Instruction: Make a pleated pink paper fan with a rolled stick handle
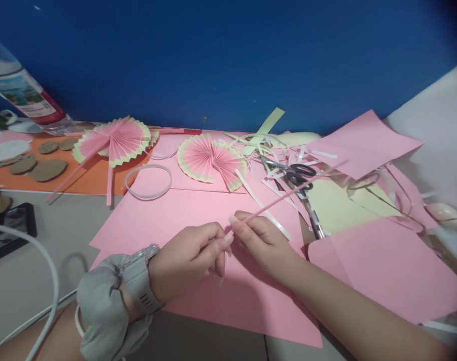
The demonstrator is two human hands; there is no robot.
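My left hand (190, 258) and my right hand (260, 238) meet over a large pink paper sheet (198, 220). Both pinch the near end of a thin rolled pink paper stick (288, 193) that slants up and to the right. A grey watch and a grey scrunchie sit on my left wrist. Behind the hands lie a folded pink and cream paper fan (209, 160) and a second fan with a stick handle (113, 140). Black-handled scissors (299, 175) rest among paper strips to the right.
A white ring (148, 181) lies on the pink sheet. An orange sheet with brown cardboard discs (43, 168) is at the left, with a plastic bottle (21, 90) behind. More pink sheets (386, 265) and cream paper lie right. A phone (10, 230) and white cable are near left. Blue wall behind.
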